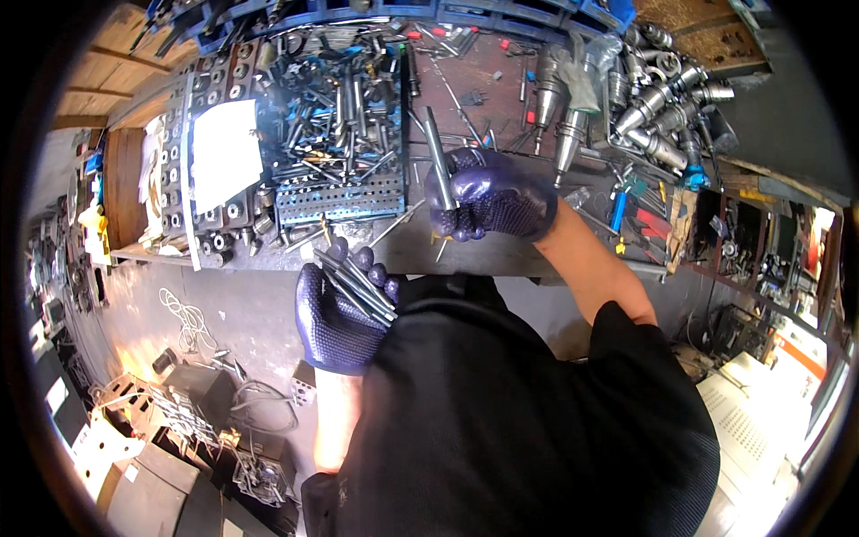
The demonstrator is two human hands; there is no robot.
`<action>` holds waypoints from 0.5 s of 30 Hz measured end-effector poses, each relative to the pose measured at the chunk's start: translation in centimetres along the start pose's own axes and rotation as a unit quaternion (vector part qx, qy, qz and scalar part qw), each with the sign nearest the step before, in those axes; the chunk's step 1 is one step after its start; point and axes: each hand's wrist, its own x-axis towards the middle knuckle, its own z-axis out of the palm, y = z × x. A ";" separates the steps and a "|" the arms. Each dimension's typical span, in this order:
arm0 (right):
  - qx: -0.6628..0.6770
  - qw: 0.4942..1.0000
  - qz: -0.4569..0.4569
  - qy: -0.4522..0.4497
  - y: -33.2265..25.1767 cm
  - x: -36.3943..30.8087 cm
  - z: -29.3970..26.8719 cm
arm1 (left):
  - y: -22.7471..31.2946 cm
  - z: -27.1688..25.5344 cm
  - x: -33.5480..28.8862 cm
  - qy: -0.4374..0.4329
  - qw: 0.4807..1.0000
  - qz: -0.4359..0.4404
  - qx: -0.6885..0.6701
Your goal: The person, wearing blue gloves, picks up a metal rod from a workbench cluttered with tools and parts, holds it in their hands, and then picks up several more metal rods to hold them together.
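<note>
Purple dotted gloves cover both my hands. My left hand (335, 324), in front of the bench edge, cradles several slim metal rods (360, 291) across its palm, the fingers curled round them. Over the bench, my right hand (506, 195) grips one thicker grey metal rod (436, 143), which points up and away from me. Whether that rod has cutting flutes, I cannot make out. Beyond my left hand lies a blue perforated rack (340, 204), with a heap of loose metal cutting bits (335, 112) behind it.
Tapered tool holders (571, 143) lie right of my right hand, more of them piled in a tray (658, 112). A white paper sheet (225, 157) covers part of a holder rack at left. Blue bins (358, 11) line the back. Machine parts (192, 398) stand on the floor at lower left.
</note>
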 end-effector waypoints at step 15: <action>-0.241 0.969 0.023 0.058 -2.7 5.7 3.7 | 2.9 -1.3 -0.9 0.022 0.993 0.023 -0.116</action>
